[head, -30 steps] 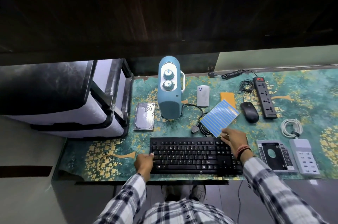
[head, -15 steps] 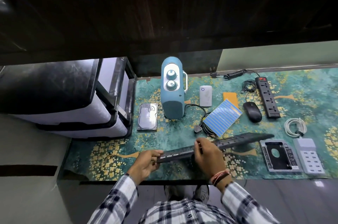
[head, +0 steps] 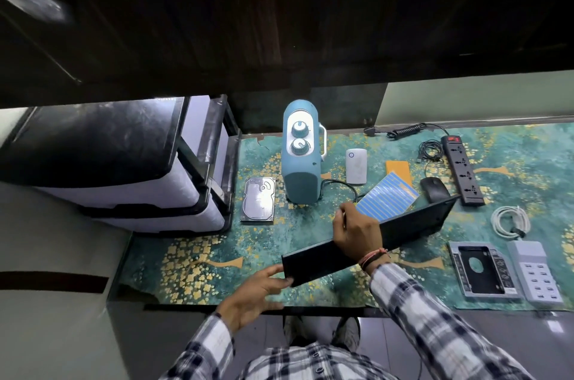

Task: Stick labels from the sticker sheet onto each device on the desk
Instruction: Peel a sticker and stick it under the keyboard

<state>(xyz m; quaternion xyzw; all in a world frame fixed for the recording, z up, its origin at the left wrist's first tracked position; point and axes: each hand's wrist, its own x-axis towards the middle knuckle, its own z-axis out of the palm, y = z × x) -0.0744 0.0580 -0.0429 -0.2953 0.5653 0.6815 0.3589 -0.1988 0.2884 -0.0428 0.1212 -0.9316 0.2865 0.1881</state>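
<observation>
Black keyboard (head: 372, 240) is raised off the table (head: 217, 243) and turned over, plain underside toward the camera, tilted with its right end higher. Right hand (head: 357, 232) grips its far edge near the middle, fingers curled over the top. Left hand (head: 257, 289) supports the lower left corner, fingers fairly straight, thumb on the near face. Sticker sheet (head: 386, 198), blue with pale stripes, lies flat on the table behind the keyboard, partly hidden by it, just right of the blue heater (head: 300, 162) with two dials. Orange card (head: 399, 171) lies under the sheet's far edge. Hard drive (head: 258, 199) lies left of the heater; white box (head: 356, 166) right of it. Mouse (head: 433, 188), power strip (head: 462, 170), white cable (head: 511, 221), drive caddy (head: 481, 267) and grey hub (head: 537, 274) are on the right. No writing or brand is legible on any item.
</observation>
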